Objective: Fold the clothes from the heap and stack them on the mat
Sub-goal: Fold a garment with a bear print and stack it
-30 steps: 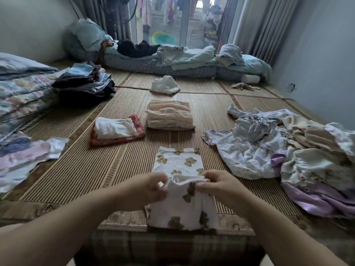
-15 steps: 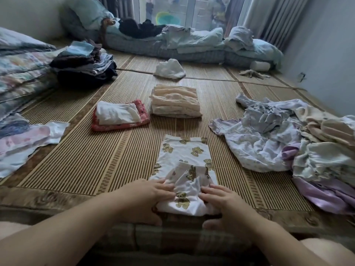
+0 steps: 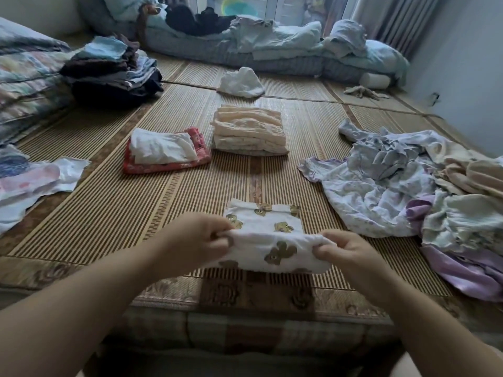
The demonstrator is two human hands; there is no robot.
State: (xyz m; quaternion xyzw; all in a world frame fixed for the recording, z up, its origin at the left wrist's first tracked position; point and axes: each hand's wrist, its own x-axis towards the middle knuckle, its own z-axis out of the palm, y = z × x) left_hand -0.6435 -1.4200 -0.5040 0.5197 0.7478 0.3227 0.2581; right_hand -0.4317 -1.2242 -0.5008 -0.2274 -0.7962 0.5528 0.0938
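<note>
A small white garment with brown bear prints (image 3: 268,242) is folded over in front of me, just above the striped bamboo mat (image 3: 109,213). My left hand (image 3: 201,238) pinches its left end and my right hand (image 3: 345,253) pinches its right end. The heap of unfolded clothes (image 3: 408,186), lilac, pale blue and cream, lies on the mat to the right. Ahead stand a folded cream stack (image 3: 249,130) and a folded white and red stack (image 3: 164,149).
A dark folded pile (image 3: 109,72) and stacked quilts (image 3: 24,74) sit at the left. Flat pale clothes (image 3: 35,183) lie at the left edge. A crumpled white cloth (image 3: 241,83) lies farther back. Bedding (image 3: 272,47) lines the far wall.
The bear-print garment was pressed flat on the mat; now both hands have lifted its near half and hold it stretched between them, folded over toward the far edge.
</note>
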